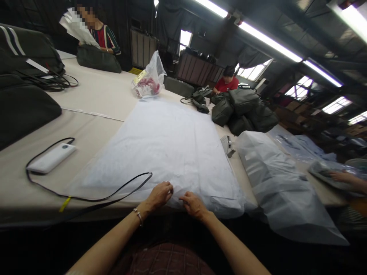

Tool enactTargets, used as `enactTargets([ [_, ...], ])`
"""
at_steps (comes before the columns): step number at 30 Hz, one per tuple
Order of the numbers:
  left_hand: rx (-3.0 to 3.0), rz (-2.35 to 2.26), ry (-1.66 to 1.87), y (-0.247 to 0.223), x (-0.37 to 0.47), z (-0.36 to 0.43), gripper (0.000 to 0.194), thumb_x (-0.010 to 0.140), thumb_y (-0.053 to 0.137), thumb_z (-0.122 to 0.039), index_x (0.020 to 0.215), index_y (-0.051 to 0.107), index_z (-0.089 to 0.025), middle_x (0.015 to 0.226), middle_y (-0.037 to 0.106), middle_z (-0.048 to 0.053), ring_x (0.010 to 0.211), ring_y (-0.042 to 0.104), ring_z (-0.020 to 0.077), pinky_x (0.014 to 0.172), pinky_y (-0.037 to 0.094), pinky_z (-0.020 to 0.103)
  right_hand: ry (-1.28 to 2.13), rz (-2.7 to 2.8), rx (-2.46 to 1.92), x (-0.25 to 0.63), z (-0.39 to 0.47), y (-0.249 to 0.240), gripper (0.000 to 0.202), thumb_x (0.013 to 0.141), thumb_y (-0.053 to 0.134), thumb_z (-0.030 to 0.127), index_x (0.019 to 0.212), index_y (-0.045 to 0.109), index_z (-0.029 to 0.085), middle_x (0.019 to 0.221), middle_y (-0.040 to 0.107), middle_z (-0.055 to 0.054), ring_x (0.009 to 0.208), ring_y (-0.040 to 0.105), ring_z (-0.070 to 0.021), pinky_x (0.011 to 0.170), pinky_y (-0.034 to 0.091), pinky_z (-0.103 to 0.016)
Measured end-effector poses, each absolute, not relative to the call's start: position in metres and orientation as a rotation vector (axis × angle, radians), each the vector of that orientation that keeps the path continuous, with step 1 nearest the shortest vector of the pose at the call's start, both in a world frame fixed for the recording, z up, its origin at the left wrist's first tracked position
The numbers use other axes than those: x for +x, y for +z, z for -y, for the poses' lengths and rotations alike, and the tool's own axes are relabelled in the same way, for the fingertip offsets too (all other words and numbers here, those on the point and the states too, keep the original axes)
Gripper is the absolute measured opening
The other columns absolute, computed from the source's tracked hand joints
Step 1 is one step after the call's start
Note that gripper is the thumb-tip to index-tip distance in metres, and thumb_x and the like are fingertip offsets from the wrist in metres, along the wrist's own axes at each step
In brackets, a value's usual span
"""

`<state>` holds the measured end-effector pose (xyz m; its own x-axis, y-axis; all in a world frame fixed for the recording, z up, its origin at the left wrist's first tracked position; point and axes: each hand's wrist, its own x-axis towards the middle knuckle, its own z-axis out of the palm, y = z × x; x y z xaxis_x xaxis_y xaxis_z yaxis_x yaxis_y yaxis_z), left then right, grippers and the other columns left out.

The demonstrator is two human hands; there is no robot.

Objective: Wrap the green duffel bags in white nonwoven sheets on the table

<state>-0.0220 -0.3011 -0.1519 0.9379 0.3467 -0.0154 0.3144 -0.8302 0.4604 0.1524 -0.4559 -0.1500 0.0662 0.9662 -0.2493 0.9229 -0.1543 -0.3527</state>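
A broad stack of thin whitish plastic bags (pixel 169 141) lies flat before me and reaches the table's near edge. At that edge my left hand (pixel 160 194), with a bracelet on the wrist, has its fingers curled in a pinch on the top plastic bag. A short gap to the right, my right hand (pixel 195 205) also pinches the crumpled edge of this bag between thumb and fingers. The exact grip of the fingertips is partly hidden by the film. A black cable (pixel 126 188) loops over the stack's left corner beside my left hand.
A white power bank (pixel 53 157) on the cable lies left on the table (pixel 94 131). Dark bags (pixel 24 103) stand behind it; more dark bags (pixel 243 105) pile up at the right. A filled translucent bag (pixel 272 179) overhangs the right edge. Several people work around.
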Motion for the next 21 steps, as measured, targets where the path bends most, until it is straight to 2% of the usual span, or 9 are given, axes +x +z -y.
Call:
enactTargets([
  [2,2.623,-0.456,0.113,-0.149,-0.022,0.298,0.014,0.088,0.051,-0.018,0.097,0.062,-0.020,0.101,0.064,0.006,0.091,0.059,0.0191,0.080,0.044,0.030,0.586,2.172,-2.181,0.147,0.455,-0.147,0.054,0.083,0.057,0.015,0.133,0.054,0.034,0.111,0.061,-0.005,0.098,0.057,-0.0202,0.088,0.043,-0.031],
  [4,2.638,-0.377,0.110,-0.149,-0.020,0.301,0.018,0.086,0.053,-0.017,0.100,0.063,-0.021,0.105,0.064,0.005,0.093,0.058,0.0188,0.082,0.044,0.030,0.496,2.392,-2.125,0.144,0.454,-0.144,0.056,0.083,0.057,0.017,0.136,0.050,0.035,0.113,0.060,-0.007,0.098,0.055,-0.0226,0.086,0.043,-0.034],
  [6,2.662,-0.269,0.087,-0.150,-0.019,0.307,0.022,0.084,0.057,-0.017,0.103,0.064,-0.024,0.108,0.064,0.004,0.098,0.058,0.0201,0.087,0.043,0.033,0.451,2.511,-2.067,0.143,0.456,-0.143,0.049,0.083,0.058,0.020,0.130,0.057,0.033,0.114,0.061,-0.009,0.097,0.055,-0.0241,0.084,0.043,-0.036],
  [8,2.689,-0.177,0.049,-0.154,-0.019,0.315,0.018,0.083,0.061,-0.021,0.099,0.067,-0.025,0.105,0.064,0.005,0.100,0.057,0.0225,0.089,0.042,0.036,0.462,2.521,-2.004,0.144,0.463,-0.144,0.039,0.083,0.059,0.022,0.121,0.064,0.032,0.113,0.062,-0.008,0.096,0.055,-0.0236,0.084,0.043,-0.036],
  [10,2.713,-0.132,0.014,-0.159,-0.019,0.321,0.010,0.084,0.061,-0.024,0.089,0.069,-0.022,0.100,0.064,0.007,0.097,0.057,0.0243,0.089,0.042,0.039,0.510,2.437,-1.966,0.149,0.474,-0.147,0.029,0.086,0.057,0.025,0.112,0.068,0.031,0.105,0.065,-0.006,0.091,0.057,-0.0212,0.083,0.043,-0.033],
  [13,2.737,-0.123,-0.006,-0.166,-0.021,0.324,0.011,0.084,0.061,-0.027,0.083,0.067,-0.019,0.099,0.063,0.009,0.097,0.055,0.0257,0.090,0.041,0.041,0.554,2.158,-2.013,0.168,0.494,-0.149,0.025,0.090,0.050,0.026,0.104,0.071,0.026,0.089,0.067,-0.004,0.084,0.060,-0.0181,0.079,0.046,-0.029],
  [17,2.749,-0.175,0.007,-0.170,-0.020,0.326,0.029,0.082,0.063,-0.030,0.109,0.062,-0.018,0.107,0.062,0.009,0.100,0.054,0.0259,0.091,0.040,0.040,0.530,1.611,-2.110,0.222,0.517,-0.140,0.026,0.087,0.051,0.033,0.094,0.074,0.023,0.087,0.071,-0.005,0.084,0.065,-0.0194,0.080,0.050,-0.030],
  [19,2.751,-0.245,-0.013,-0.172,-0.017,0.328,0.041,0.086,0.057,-0.022,0.127,0.053,-0.022,0.110,0.062,0.009,0.100,0.054,0.0249,0.091,0.039,0.040,0.482,1.374,-2.121,0.259,0.523,-0.131,0.028,0.084,0.054,0.039,0.091,0.075,0.023,0.090,0.073,-0.006,0.086,0.067,-0.0218,0.084,0.051,-0.033],
  [21,2.744,-0.326,-0.078,-0.173,-0.010,0.330,0.042,0.088,0.050,-0.015,0.129,0.052,-0.026,0.110,0.062,0.008,0.100,0.054,0.0244,0.090,0.039,0.040,0.416,1.195,-2.146,0.299,0.527,-0.121,0.033,0.080,0.054,0.045,0.092,0.075,0.022,0.091,0.074,-0.007,0.085,0.068,-0.0233,0.083,0.052,-0.035],
])
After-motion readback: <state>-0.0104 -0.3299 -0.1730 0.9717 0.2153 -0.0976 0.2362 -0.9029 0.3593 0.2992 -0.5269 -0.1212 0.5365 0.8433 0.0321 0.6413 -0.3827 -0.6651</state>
